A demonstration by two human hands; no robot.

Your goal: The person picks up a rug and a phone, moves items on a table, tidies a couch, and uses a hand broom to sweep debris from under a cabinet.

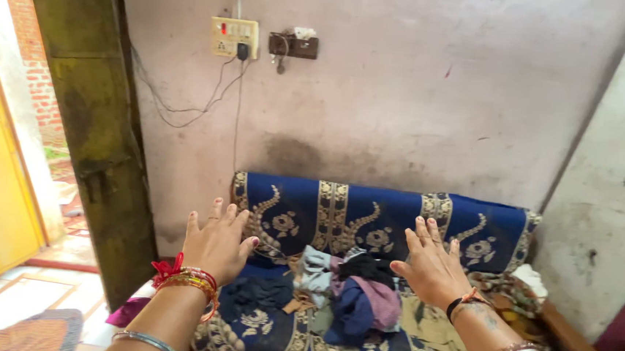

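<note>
Both grips are spread flat and hold nothing: our left hand and right hand hover over the blue patterned sofa. Between them lies the heap of clothes, untouched; gathering it looks next. Above the left grip hangs a cream switchboard.

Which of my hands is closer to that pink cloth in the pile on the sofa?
Right. The right hand hovers just right of the pink cloth, fingers spread. The left hand is across the clothes pile, farther left.
</note>
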